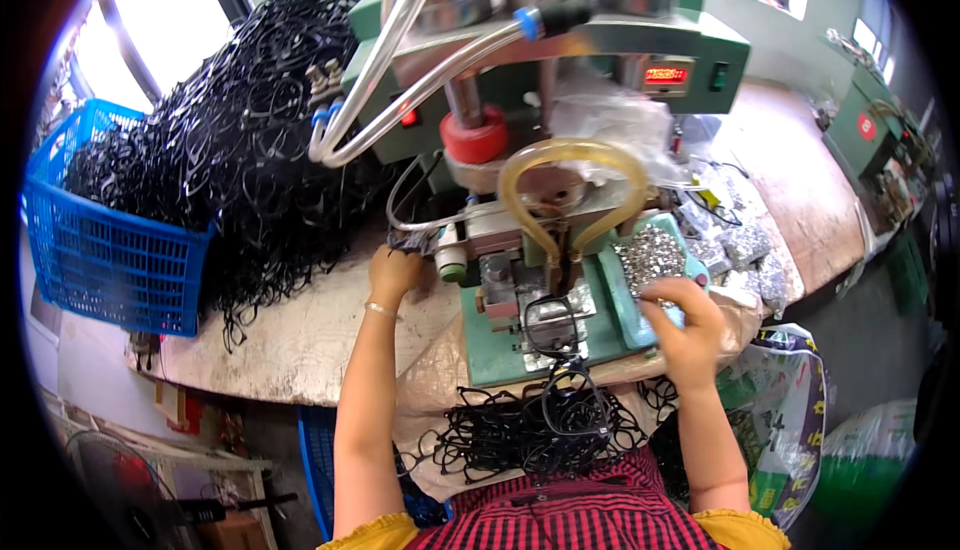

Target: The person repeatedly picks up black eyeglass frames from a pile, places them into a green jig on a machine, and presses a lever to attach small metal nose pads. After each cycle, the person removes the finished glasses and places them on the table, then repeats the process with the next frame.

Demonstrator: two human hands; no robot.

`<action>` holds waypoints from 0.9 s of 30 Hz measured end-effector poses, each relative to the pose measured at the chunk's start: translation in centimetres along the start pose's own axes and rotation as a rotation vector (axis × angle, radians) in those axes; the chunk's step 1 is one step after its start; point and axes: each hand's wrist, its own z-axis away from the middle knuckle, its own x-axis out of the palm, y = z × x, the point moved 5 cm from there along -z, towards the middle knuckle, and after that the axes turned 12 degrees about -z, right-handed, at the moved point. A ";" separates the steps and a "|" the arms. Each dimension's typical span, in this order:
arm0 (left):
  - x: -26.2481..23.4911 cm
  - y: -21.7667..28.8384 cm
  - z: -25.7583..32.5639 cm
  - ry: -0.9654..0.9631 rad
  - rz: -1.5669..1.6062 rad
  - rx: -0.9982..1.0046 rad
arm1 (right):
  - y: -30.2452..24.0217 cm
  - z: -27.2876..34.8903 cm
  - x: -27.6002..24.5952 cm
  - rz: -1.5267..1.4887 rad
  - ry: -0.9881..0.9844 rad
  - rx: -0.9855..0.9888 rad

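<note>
My left hand rests beside the left flank of the press machine, close to the edge of the black strap heap; its fingers are mostly hidden. Over the near right edge of the teal tray is my right hand, thumb and forefinger brought together. Whatever may be between them is too small to make out. Small shiny metal pieces fill the tray. A black strap loop lies at the machine's metal die, below a yellowish curved tube. More black straps lie across my lap.
A blue plastic basket stands at the left under the heap. Clear bags of metal parts lie right of the tray on the wooden table. A fan stands lower left. Filled plastic sacks stand lower right.
</note>
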 end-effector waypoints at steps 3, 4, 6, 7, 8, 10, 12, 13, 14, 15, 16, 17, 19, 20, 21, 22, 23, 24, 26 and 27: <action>2.7 -1.5 -1.8 0.065 -0.217 0.013 | -0.7 -3.2 5.0 -0.153 -0.068 -0.036; 4.1 -2.4 -2.2 0.019 -0.247 -0.037 | 0.1 -3.6 6.2 -0.235 -0.072 0.024; 5.0 -2.7 -1.6 0.086 -0.311 0.042 | -0.2 -3.0 7.5 -0.275 -0.076 0.076; 4.9 -2.8 0.0 0.063 -0.325 0.038 | 0.0 -2.8 8.0 -0.311 -0.060 0.076; 4.9 -2.4 1.8 0.023 -0.342 0.051 | 0.5 -2.1 7.9 -0.338 -0.026 0.091; 3.1 0.5 5.6 -0.059 -0.255 0.108 | 1.0 -1.5 7.4 -0.399 0.024 0.137; -0.1 1.0 8.1 -0.011 -0.136 0.096 | 0.7 -1.9 7.8 -0.486 0.022 0.147; -1.1 0.3 9.7 0.044 -0.054 0.073 | 0.6 -1.9 8.0 -0.522 0.010 0.162; -1.7 -0.3 11.1 0.099 0.031 0.046 | 0.5 -1.9 8.2 -0.555 -0.007 0.177; -2.2 -1.7 11.8 0.149 0.194 -0.021 | 0.1 -1.9 8.4 -0.584 -0.044 0.213; -3.1 -3.6 12.4 0.203 0.354 -0.094 | -0.7 -2.0 8.7 -0.653 -0.043 0.227; -4.1 -3.9 12.8 0.248 0.517 -0.163 | -1.2 -1.9 9.1 -0.715 -0.035 0.246; -7.2 -2.1 14.7 0.413 0.882 -0.144 | -1.2 -1.4 9.5 -0.780 -0.043 0.303; -8.9 -0.4 15.3 0.533 1.010 -0.105 | -1.5 -1.2 9.4 -0.751 -0.043 0.295; -10.9 3.1 16.1 0.603 1.079 -0.042 | -2.3 -0.9 9.1 -0.712 -0.038 0.289; -12.4 5.9 16.8 0.671 1.141 0.023 | -3.0 -0.6 8.6 -0.679 -0.029 0.286; -13.6 7.7 17.3 0.679 0.968 0.319 | -3.6 -0.7 7.7 -0.522 -0.071 0.236; -14.3 10.6 18.2 0.669 0.946 0.579 | -3.5 -0.9 7.2 -0.431 -0.112 0.197; -16.1 16.0 18.9 0.427 0.658 0.921 | -2.7 -1.9 5.8 -0.261 -0.175 0.108; -16.0 17.9 18.9 0.403 0.582 1.023 | -1.9 -2.8 5.0 0.035 -0.146 -0.103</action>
